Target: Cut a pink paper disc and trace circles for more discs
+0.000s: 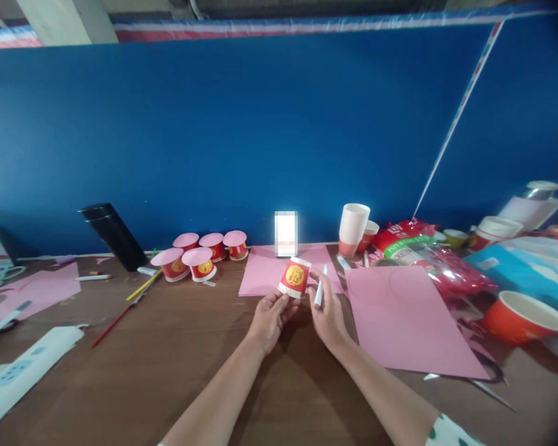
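My left hand pinches the lower rim of a red paper cup that carries a yellow emblem, and lifts it slightly tilted above the table. Beside it, my right hand is closed around a white pen, its fingers close to the cup's right side; whether they touch it I cannot tell. Behind the cup lies a pink paper sheet. A larger pink sheet with faint circle outlines lies to the right of my right hand.
Several red cups with pink paper discs stand at the left back, near a black bottle. A power strip lies far left. Stacked white cups, a red plastic bag and an orange paper bowl occupy the right.
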Demonstrator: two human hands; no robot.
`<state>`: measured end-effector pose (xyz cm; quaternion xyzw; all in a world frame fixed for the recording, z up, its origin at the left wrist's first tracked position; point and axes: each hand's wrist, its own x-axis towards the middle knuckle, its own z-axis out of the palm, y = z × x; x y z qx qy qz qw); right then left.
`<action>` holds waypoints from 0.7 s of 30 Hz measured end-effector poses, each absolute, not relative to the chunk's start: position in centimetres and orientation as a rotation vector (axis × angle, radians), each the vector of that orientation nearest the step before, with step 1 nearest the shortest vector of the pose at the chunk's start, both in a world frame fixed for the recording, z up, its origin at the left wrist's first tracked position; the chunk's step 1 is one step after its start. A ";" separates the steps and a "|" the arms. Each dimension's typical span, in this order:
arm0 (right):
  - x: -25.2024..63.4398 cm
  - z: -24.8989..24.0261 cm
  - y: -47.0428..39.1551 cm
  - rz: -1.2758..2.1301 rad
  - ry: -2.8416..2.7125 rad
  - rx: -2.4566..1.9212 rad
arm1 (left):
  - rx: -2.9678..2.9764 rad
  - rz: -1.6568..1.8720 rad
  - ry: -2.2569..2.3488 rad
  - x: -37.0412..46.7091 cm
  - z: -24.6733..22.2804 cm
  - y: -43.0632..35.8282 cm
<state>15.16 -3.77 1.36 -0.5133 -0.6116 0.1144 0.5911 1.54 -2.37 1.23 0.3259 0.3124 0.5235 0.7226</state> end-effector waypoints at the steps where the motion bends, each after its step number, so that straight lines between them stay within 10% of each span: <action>1: 15.2 1.5 -3.9 0.259 -1.404 -1.180 | 0.725 1.163 0.690 1.5 1.2 -2.3; 21: 14.7 3.3 -5.5 0.190 -1.607 -1.117 | 0.765 1.189 0.761 1.5 1.1 -2.3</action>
